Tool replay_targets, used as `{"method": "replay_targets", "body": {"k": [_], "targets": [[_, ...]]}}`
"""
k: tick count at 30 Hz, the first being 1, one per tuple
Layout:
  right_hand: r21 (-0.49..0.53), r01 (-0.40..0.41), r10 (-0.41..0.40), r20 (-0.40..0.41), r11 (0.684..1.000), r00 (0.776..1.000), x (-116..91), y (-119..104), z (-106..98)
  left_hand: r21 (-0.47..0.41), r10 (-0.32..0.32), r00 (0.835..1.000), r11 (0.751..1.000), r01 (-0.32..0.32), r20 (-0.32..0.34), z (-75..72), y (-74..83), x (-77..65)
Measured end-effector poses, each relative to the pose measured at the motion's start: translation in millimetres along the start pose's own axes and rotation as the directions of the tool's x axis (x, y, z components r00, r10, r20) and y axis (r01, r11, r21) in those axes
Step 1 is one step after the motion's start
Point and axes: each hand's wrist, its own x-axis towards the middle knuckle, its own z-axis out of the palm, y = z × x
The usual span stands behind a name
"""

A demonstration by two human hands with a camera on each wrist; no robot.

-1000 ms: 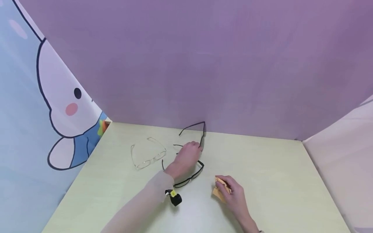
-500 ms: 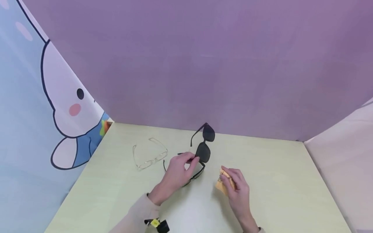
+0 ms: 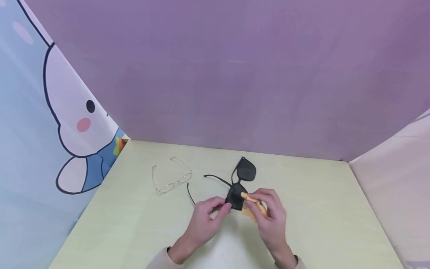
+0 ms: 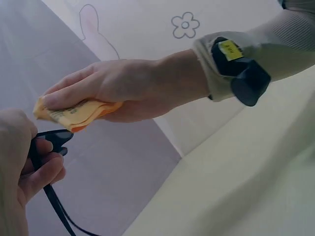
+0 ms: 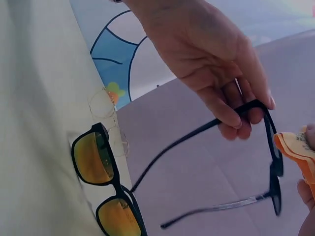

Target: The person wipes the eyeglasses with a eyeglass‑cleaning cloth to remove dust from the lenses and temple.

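Note:
Black sunglasses (image 3: 246, 170) with dark lenses are raised off the table. My left hand (image 3: 205, 220) pinches them at one corner of the frame, by the hinge, and both temples are unfolded in the right wrist view. My right hand (image 3: 273, 218) holds a folded orange-yellow cloth (image 3: 249, 212) with print on it, gripped between thumb and fingers. The cloth's edge overlaps the nearer lens (image 3: 235, 197) in the head view. In the left wrist view the cloth (image 4: 78, 114) sits right at the frame's edge.
Thin wire-framed glasses (image 3: 175, 185) lie unfolded on the table at left. Another black-framed pair (image 5: 93, 160), its lenses looking orange in the right wrist view, rests on the table, largely hidden behind my left hand in the head view. A purple wall (image 3: 235, 93) stands behind the table.
My left hand has picked the sunglasses up from the back of the table and drawn them nearer. The right hand has brought the cloth up and left to the lens.

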Motion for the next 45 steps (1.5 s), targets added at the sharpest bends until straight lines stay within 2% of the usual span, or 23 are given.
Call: {"method": "replay_targets", "body": {"k": [3, 7, 10, 15, 17, 21, 24, 31, 35, 40, 42, 45], "targets": [[-0.073, 0.053, -0.05, 0.046, 0.996, 0.998, -0.4, -1.5, 6.4, 0.033, 0.078, 0.996, 0.996, -0.079, 0.032, 2.2, 1.4, -4.1], [-0.129, 0.13, -0.124, 0.049, 0.983, 0.991, -3.0, -0.5, 14.2, 0.077, 0.16, 0.986, 0.983, -0.164, 0.055, 4.8, 1.1, -6.8], [-0.125, 0.186, -0.184, 0.032, 0.975, 0.982, -5.4, 0.3, 19.9, 0.091, 0.184, 0.982, 0.978, -0.188, 0.049, 6.7, 0.2, -8.6], [-0.136, 0.284, -0.285, 0.016, 0.949, 0.958, -4.1, 3.4, 23.4, 0.081, 0.189, 0.981, 0.978, -0.191, 0.029, 8.2, 0.8, -10.2], [-0.167, 0.273, -0.275, 0.007, 0.948, 0.961, -0.9, 6.7, 21.0, 0.067, 0.177, 0.984, 0.982, -0.178, 0.03, 8.3, 1.5, -9.4], [-0.197, 0.144, -0.147, -0.004, 0.97, 0.989, 5.5, 15.7, 13.3, 0.054, 0.17, 0.985, 0.984, -0.171, 0.021, 7.3, 0.9, -7.7], [-0.187, 0.085, -0.089, -0.013, 0.979, 0.996, 3.8, 18.9, 12.0, 0.054, 0.175, 0.985, 0.983, -0.175, 0.011, 6.0, -0.5, -7.7], [-0.121, 0.225, -0.225, 0.008, 0.967, 0.974, -5.7, 12.2, 26.1, 0.047, 0.176, 0.984, 0.983, -0.177, 0.022, 3.6, -2.7, -5.8], [-0.144, 0.179, -0.18, 0.005, 0.973, 0.984, 2.5, 16.2, 23.6, 0.061, 0.183, 0.983, 0.981, -0.185, 0.024, 3.6, -2.4, -4.9], [-0.178, 0.089, -0.099, -0.044, 0.98, 0.994, 0.5, 22.7, 19.8, 0.06, 0.177, 0.984, 0.983, -0.175, -0.021, 2.9, -0.3, -5.4], [-0.178, 0.092, -0.104, -0.06, 0.98, 0.993, -4.5, 22.6, 20.2, 0.055, 0.174, 0.984, 0.983, -0.172, -0.031, 2.7, -0.4, -5.6], [-0.149, 0.149, -0.158, -0.049, 0.977, 0.986, -10.3, 19.3, 23.9, 0.047, 0.175, 0.984, 0.984, -0.174, -0.024, 2.8, -1.7, -5.4]]}}
